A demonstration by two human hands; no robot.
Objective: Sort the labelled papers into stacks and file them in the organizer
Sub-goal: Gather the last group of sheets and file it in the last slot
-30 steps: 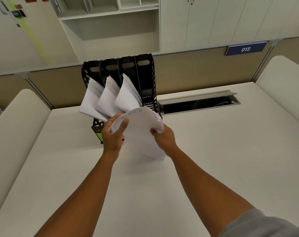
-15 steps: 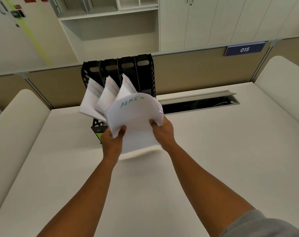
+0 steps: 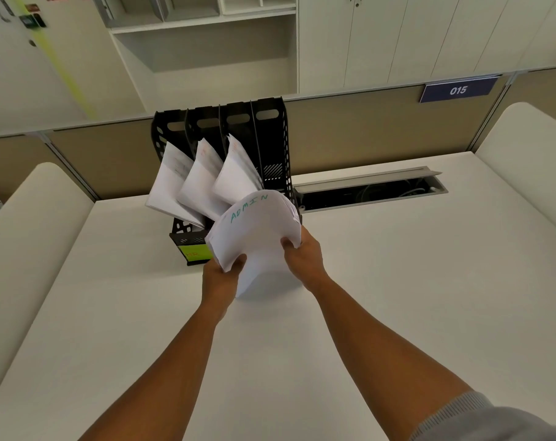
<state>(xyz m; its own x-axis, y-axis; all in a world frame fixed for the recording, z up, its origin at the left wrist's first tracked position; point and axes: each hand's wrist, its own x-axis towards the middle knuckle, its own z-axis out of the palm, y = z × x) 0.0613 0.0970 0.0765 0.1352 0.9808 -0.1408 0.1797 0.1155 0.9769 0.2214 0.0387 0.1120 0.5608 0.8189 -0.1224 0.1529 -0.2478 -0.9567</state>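
Papers (image 3: 257,230) marked ADMIN, bowed, gripped at both lower edges: left hand (image 3: 221,276) and right hand (image 3: 303,257), fingers curled round them. Held before black organizer (image 3: 270,144), three slots filled.

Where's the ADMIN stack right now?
Head view, centre: the ADMIN stack is held by the left hand and right hand, before the organizer's empty rightmost slot.

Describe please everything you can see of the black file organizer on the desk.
The black file organizer stands upright at the back of the white desk, against the partition. It looks like perforated plastic, with four tall slots, each with an oval cutout at the top. The three left slots hold white paper stacks leaning forward; the rightmost looks empty. A yellow-green label sits on its front base. The ADMIN stack hides part of its front.
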